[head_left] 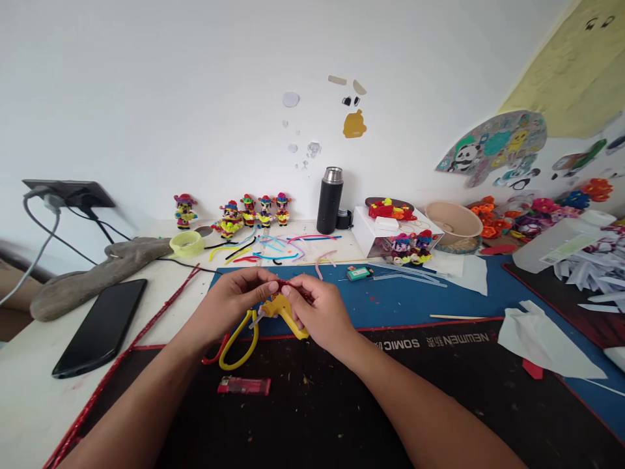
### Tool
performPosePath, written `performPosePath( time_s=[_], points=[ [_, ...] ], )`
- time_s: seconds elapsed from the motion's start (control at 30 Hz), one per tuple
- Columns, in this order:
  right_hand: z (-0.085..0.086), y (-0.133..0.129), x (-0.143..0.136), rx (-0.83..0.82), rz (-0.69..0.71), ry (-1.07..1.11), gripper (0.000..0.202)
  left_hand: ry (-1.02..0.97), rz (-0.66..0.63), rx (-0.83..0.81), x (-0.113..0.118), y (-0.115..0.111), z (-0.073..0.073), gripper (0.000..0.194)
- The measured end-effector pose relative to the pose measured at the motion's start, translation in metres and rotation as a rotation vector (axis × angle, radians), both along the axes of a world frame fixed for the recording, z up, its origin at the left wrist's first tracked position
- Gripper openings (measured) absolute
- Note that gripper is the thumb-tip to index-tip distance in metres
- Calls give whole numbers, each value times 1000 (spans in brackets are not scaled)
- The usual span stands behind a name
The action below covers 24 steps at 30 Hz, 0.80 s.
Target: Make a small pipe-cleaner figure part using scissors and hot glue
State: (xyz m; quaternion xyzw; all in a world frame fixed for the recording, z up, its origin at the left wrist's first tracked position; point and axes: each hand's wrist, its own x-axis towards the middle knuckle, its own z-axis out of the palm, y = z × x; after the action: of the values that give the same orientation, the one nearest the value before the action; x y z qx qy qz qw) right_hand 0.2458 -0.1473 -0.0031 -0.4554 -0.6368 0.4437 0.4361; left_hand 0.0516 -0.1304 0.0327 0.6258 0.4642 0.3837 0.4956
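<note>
My left hand and my right hand meet above the mat, thumbs and fingertips pinched together. Between them shows a bit of dark red glittery pipe cleaner, mostly covered by the fingers. Just below lies a yellow hot glue gun, its nozzle pointing left. Beside it, under my left wrist, are scissors with a yellow handle loop and some red. Nearer to me rests a pink see-through lighter. Long red glittery pipe cleaners stretch along the left side.
A black phone and driftwood occupy the left. Behind stand several small pipe-cleaner figures, loose coloured pipe cleaners, a black thermos and a white box. Paper scraps and a bowl are right.
</note>
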Motion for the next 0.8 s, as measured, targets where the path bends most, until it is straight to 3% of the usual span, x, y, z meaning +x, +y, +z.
performPosePath(
  time_s=[0.8],
  points=[
    [-4,2,2,47,31,-102,26,-37,11,2,3,0,1,37]
  ],
)
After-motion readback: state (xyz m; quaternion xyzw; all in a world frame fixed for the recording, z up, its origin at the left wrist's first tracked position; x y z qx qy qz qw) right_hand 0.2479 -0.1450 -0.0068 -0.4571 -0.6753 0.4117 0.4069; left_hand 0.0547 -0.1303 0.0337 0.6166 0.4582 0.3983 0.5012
